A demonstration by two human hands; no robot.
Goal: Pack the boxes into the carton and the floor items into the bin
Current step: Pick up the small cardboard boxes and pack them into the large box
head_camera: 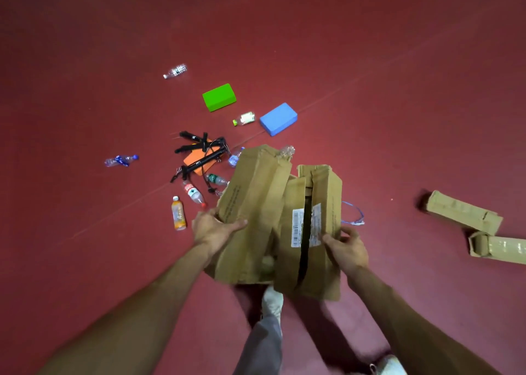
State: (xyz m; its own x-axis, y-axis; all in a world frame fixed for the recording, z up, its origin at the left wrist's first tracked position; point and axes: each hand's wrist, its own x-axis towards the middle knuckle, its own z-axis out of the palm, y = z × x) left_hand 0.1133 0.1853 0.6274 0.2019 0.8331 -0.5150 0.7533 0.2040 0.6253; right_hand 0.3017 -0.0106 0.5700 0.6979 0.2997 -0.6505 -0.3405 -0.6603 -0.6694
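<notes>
You are stretching both arms forward and down, left hand (pixel 216 226) and right hand (pixel 345 249) each gripping a side of the cardboard carton (pixel 256 198) above the floor (pixel 370 61), with two long boxes (pixel 462 213) lying at right and eight bottles (pixel 178 213) and three foam blocks (pixel 219 97) scattered beyond.

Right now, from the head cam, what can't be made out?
All head view:
- Inside of the carton: hidden by its flaps; only a dark slit shows.
- Clear bottle: mostly behind the carton's far edge.
- Taped box: cut off by the right frame edge.
- Orange pad: partly covered by black stands.
- Bin: not in view.
</notes>
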